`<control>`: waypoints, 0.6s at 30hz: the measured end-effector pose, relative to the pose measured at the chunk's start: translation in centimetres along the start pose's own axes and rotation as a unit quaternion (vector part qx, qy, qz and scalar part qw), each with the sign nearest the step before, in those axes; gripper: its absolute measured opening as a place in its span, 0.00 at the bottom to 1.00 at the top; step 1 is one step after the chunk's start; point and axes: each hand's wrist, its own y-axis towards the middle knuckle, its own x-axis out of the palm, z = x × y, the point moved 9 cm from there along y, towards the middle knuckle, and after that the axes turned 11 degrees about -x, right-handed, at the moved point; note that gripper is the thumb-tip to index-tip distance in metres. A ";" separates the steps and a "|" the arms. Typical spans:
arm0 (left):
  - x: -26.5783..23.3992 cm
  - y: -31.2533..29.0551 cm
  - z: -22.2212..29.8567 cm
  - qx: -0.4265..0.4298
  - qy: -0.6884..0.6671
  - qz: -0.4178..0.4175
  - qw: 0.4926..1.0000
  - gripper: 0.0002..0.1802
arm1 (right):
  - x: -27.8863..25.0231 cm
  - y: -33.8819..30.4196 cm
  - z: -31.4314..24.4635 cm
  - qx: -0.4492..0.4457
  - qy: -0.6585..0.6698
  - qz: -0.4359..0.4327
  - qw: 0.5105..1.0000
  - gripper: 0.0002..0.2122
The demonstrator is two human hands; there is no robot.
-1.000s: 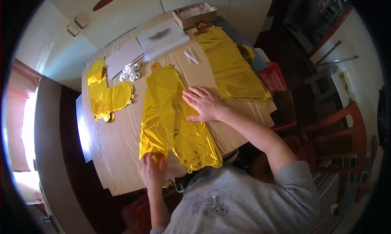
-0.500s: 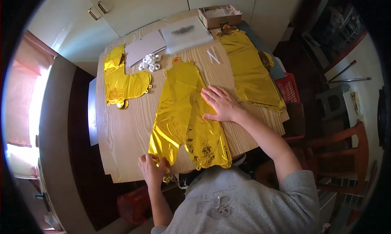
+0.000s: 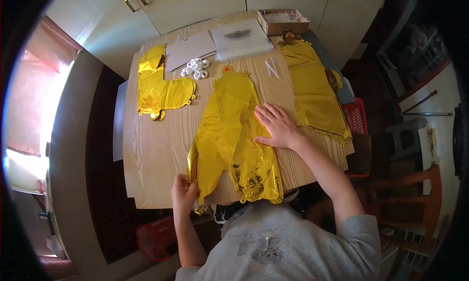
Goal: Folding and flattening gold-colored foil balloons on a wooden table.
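Observation:
A large flat gold foil balloon [image 3: 229, 129] lies spread on the wooden table [image 3: 156, 154] in front of me. My right hand [image 3: 276, 126] rests flat on its right side, fingers spread. My left hand [image 3: 184, 192] pinches the balloon's lower left corner at the table's near edge. A second gold foil balloon [image 3: 159, 88] lies at the far left. A third gold foil balloon [image 3: 312, 93] stretches along the table's right side.
White ribbon rolls [image 3: 195, 68] sit near the far edge beside a grey flat packet [image 3: 190, 49] and a clear plastic bag [image 3: 242, 36]. A cardboard box [image 3: 283, 21] stands at the back right. A red crate [image 3: 359, 119] and a wooden chair [image 3: 420, 203] are on the right.
The view has shifted so the table sits lower and more central. Both hands stay on the middle balloon, the left hand still gripping its lower corner.

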 end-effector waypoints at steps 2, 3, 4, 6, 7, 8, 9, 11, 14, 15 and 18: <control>-0.1 -0.6 2.6 0.023 -0.169 -0.005 0.985 0.19 | 0.0 0.1 0.0 -0.003 0.001 0.000 1.000 0.44; 0.4 -1.5 5.2 0.026 -0.243 -0.001 0.970 0.21 | 0.1 0.3 -0.1 -0.006 0.002 0.002 1.000 0.44; 0.7 -1.9 6.6 0.028 -0.316 -0.001 0.948 0.24 | 0.1 0.1 0.0 -0.005 0.002 0.002 1.000 0.44; 2.2 -2.4 8.1 0.086 -0.169 -0.025 0.981 0.34 | 0.0 0.0 0.1 -0.001 0.006 -0.002 1.000 0.43; 3.6 -3.3 9.7 0.093 -0.099 -0.027 0.990 0.34 | 0.0 0.0 0.0 -0.003 0.008 -0.004 1.000 0.43; 4.6 -3.8 11.1 0.106 -0.124 -0.001 0.987 0.28 | -0.3 0.2 -0.1 -0.010 0.020 0.016 1.000 0.42; 5.8 -4.4 13.6 0.179 -0.036 0.012 0.983 0.24 | -0.3 -0.1 0.1 -0.012 0.032 0.036 0.999 0.41; 8.7 -5.2 16.5 0.292 0.045 0.008 0.955 0.16 | -1.0 -0.3 0.3 -0.025 0.044 0.106 0.993 0.38; 12.4 -5.6 17.3 0.350 0.125 -0.020 0.928 0.14 | -2.5 -1.0 0.2 -0.047 0.079 0.216 0.972 0.32; 13.1 -5.6 17.3 0.358 0.143 -0.026 0.922 0.15 | -3.1 -0.9 -0.3 -0.044 0.110 0.226 0.967 0.30; 14.6 -5.9 17.0 0.376 0.188 -0.046 0.906 0.17 | -4.6 -0.6 -2.3 -0.023 0.235 0.235 0.943 0.22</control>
